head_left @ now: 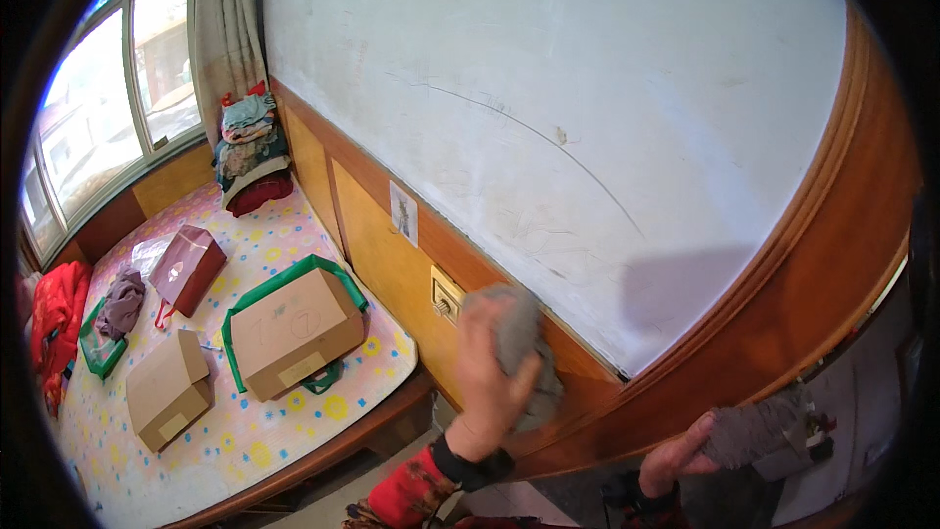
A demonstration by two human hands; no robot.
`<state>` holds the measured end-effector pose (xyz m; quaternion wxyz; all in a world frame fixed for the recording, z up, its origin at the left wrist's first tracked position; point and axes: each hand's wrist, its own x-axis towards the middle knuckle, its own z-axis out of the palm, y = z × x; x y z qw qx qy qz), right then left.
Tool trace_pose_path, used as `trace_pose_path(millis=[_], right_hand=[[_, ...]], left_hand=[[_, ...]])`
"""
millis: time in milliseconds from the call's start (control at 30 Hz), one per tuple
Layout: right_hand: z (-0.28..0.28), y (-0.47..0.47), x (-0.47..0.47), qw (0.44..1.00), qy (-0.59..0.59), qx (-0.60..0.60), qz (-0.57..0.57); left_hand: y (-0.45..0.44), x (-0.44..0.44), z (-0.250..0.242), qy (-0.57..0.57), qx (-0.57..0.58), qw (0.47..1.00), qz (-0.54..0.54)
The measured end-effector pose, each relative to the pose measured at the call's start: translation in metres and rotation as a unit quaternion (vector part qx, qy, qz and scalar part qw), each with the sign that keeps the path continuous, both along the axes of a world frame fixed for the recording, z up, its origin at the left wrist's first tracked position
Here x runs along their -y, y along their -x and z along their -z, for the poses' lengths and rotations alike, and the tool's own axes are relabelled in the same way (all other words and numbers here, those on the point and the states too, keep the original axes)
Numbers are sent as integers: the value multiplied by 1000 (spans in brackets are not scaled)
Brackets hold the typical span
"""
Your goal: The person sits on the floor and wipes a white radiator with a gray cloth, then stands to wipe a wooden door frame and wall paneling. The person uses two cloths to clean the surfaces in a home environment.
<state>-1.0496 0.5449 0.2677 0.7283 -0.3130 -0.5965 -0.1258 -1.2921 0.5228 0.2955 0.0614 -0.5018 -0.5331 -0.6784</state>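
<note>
My left hand (481, 371) grips a crumpled grey cloth (520, 334), its fingers spread over it. The hand is blurred, and its cloth is up against the wooden wall panelling just below the white wall (558, 125). Just left of the fingers is a brass-coloured wall plate (445, 290) with a knob. Lower right, my right hand (675, 455) holds another grey cloth (756, 427), fuzzy in texture, beside the curved wooden trim (844, 213). Both wrists show dark cuffs; the left sleeve is red and patterned.
Left is a bed with a flower-patterned cover (257, 448). On it lie two cardboard boxes (294, 330) (165, 389), a maroon paper bag (189, 268), a purple-grey cloth (121, 303) and folded clothes (250, 143). The bed's wooden edge (323, 455) runs below my left arm.
</note>
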Motion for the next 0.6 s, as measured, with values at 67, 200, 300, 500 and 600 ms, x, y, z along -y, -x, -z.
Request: trace_pose_path(millis=[67,200,300,500,600], right_hand=[[0,0,1,998,-1,-50,-22],[-2,0,3,992,55,-113,19],[-7,1,5,992,64,-104,-35],[-14,7,6,986,54,-154,20],[-17,7,5,989,48,-133,32]], left_hand=[[-23,21,9,9,-106,993,54],[-22,31,15,31,-158,980,120],[29,-2,-3,8,-84,995,44],[75,-22,-30,105,112,988,2],[60,-7,-18,62,-13,997,34]])
